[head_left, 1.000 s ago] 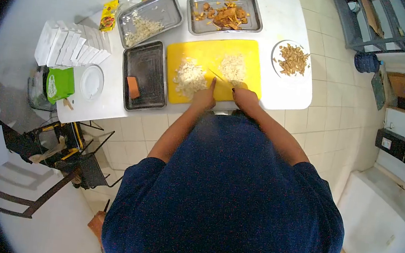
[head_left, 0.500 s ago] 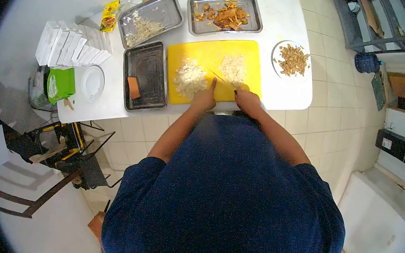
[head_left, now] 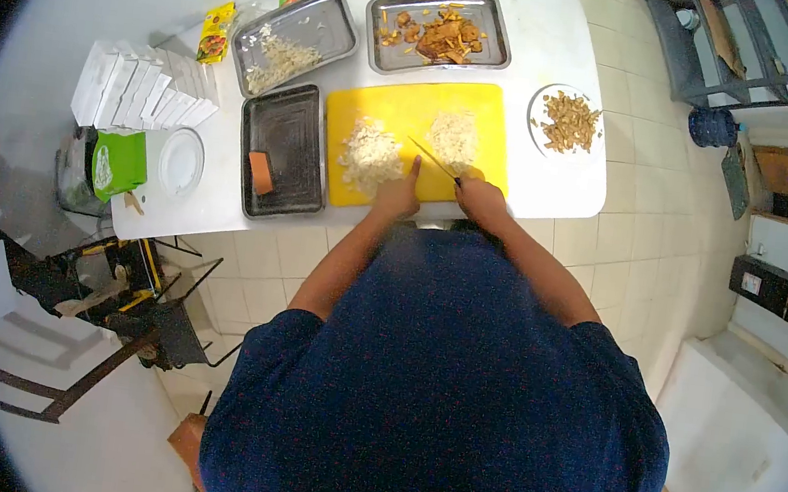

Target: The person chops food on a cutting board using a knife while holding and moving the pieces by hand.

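My right hand (head_left: 482, 203) is closed round the handle of a knife (head_left: 436, 161), whose thin blade points up and to the left over a yellow cutting board (head_left: 416, 110). Beside the lower edge of a larger pile of chopped pale food (head_left: 372, 151) is my left hand (head_left: 399, 194). One of its digits stretches forward, apart from the rest, which lie by the pile and show only in part. A second, finer pile of chopped pale food (head_left: 452, 138) lies on the board's right half, just beyond the knife and my right hand.
Left of the board lies a dark tray (head_left: 288, 151) with an orange-brown block (head_left: 259, 172). Behind stand a tray of pale pieces (head_left: 327, 20) and a tray of browned food (head_left: 377, 55). A plate of brown pieces (head_left: 568, 123) sits right; white boxes (head_left: 135, 90) stand far left.
The knife blade shows more plainly now, lying between the two piles, and my right hand has shifted very slightly. My left hand stays at the larger pile.
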Demonstrator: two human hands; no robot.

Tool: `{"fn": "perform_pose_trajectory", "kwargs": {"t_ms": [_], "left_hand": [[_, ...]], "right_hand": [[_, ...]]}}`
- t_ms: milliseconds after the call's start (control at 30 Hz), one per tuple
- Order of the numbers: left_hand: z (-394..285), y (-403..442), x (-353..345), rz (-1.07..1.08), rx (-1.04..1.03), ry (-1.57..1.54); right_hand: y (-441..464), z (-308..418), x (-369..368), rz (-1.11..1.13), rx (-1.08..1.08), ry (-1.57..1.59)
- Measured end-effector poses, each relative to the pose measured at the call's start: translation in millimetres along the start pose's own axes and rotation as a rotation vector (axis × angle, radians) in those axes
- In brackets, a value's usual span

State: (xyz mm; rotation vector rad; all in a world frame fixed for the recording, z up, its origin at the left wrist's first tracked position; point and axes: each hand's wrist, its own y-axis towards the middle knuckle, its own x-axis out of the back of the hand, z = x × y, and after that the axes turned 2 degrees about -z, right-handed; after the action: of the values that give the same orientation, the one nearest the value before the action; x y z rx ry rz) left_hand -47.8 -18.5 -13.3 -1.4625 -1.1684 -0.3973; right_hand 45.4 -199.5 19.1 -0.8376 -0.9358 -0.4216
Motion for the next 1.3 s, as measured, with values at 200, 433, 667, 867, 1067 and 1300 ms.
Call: {"fn": "perform_pose_trajectory", "kwargs": {"t_ms": [200, 433, 667, 867, 1067, 1300], "left_hand": [[-2, -1, -1, -0.015, -0.009, -0.009], [-2, 1, -1, 0.011, -0.023, 0.01], [-6, -1, 4, 0.059, -0.001, 0.004], [1, 3, 0, 0.041, -0.043, -0.004], [0, -2, -2, 0.012, -0.029, 0.002], [-3, -2, 2, 0.026, -0.021, -0.001]], "right_hand": [[-6, -5, -10, -0.047, -0.018, 0.039], [-3, -5, -9, -0.006, -0.013, -0.001], [-9, -4, -7, -0.045, 0.037, 0.03], [1, 6, 0, -0.007, 0.002, 0.014], [-10, 1, 3, 0.002, -0.001, 0.02], [3, 5, 2, -0.011, 0.029, -0.003]]}}
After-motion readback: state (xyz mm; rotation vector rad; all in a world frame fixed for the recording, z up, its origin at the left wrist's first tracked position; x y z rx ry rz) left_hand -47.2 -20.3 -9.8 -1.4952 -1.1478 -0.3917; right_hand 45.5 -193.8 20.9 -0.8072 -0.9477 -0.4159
